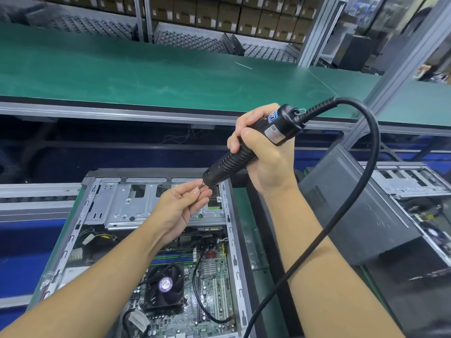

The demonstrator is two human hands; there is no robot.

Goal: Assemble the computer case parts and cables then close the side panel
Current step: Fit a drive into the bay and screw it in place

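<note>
**Screw set to the driver tip above the open case**

At seven o'clock of the view, the open computer case [156,240] is seen lying on its side on the green bench mat, its side panel off. Inside it, a bare metal drive cage [127,203] is found at the far end, and below that the motherboard [210,276] with a black CPU fan [164,287] at six o'clock and a black cable [199,296] looped across the board. A white connector with loose wires [89,237] is seen along the case's left wall.

Just above the drive cage, near the centre, the left hand [181,204] is raised with its fingertips pinched on a small screw [197,190], which is held against the tip of the electric screwdriver [246,148]. Whether the screw is already seated on the bit cannot be told.

Towards two o'clock of that pinch, the right hand [262,152] is clenched around the ribbed black barrel of the screwdriver, which is tilted with its tip down and to the left. From its upper end a thick black power cord [361,181] is arched out to three o'clock and carried down to the bottom edge.

At four o'clock, a dark side panel [353,208] is seen leaning beside the case, and behind it a second open chassis [415,181] is partly shown. At twelve o'clock, a green conveyor surface [170,76] is spread across the view.
</note>
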